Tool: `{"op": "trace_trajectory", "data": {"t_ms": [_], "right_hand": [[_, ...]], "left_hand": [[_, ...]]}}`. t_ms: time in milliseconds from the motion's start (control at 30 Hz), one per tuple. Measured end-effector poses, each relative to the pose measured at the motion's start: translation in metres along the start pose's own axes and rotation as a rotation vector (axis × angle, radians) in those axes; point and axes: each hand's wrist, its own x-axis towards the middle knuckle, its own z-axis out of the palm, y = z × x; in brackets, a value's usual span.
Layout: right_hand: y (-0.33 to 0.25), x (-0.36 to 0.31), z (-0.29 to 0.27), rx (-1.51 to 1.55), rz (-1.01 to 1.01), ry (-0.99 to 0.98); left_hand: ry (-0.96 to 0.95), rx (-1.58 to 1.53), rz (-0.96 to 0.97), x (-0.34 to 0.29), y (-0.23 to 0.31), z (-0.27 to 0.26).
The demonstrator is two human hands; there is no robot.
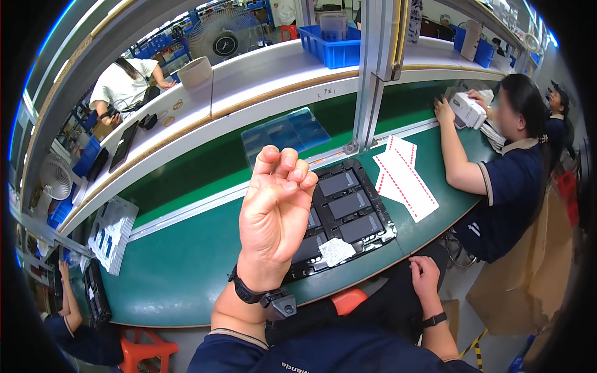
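Observation:
My left hand (pixel 277 211) is raised over the table, palm toward me. Its fingers are half bent and a little apart, the thumb folded across the palm, and nothing shows in it. Behind it lies a black tray (pixel 390 231) with several flat dark rectangular devices (pixel 348 204) in its pockets, partly hidden by the hand. A crumpled white paper (pixel 336 251) rests on the tray's near edge. Low on the right, my right hand (pixel 426 278) rests on my dark-clothed leg, fingers loosely bent, holding nothing visible.
White strips with red dashes (pixel 407 177) lie right of the tray on the green table (pixel 168 273). A clear plastic sheet (pixel 286 133) lies beyond the metal rail. A co-worker (pixel 497 168) handles white packages (pixel 466 110) at right. A metal post (pixel 373 81) stands ahead.

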Motion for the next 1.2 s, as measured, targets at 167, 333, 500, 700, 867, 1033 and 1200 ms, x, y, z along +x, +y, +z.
{"op": "trace_trajectory", "data": {"t_ms": [167, 333, 500, 700, 867, 1033, 1200], "right_hand": [[-0.002, 0.002, 0.0, -0.003, -0.005, 0.0], [0.001, 0.001, 0.002, 0.005, -0.015, 0.0], [0.002, 0.0, 0.001, -0.005, -0.015, -0.008], [0.0, 0.001, 0.001, 0.011, 0.006, -0.008], [0.001, 0.0, 0.001, -0.013, -0.027, -0.005], [0.002, 0.001, 0.001, -0.021, -0.029, -0.01], [0.002, 0.0, 0.001, -0.022, -0.023, -0.006]], "left_hand": [[0.014, 0.046, -0.008, 0.0, -0.005, 0.001], [-0.035, 0.114, -0.008, -0.001, -0.004, 0.001], [-0.13, 0.142, -0.057, -0.004, -0.003, 0.004], [-0.243, 0.097, -0.037, -0.002, 0.004, -0.003], [-0.215, -0.031, -0.086, -0.001, 0.006, 0.0], [-0.213, -0.029, -0.107, 0.0, 0.007, -0.005], [-0.204, -0.024, -0.114, 0.0, 0.006, -0.004]]}}
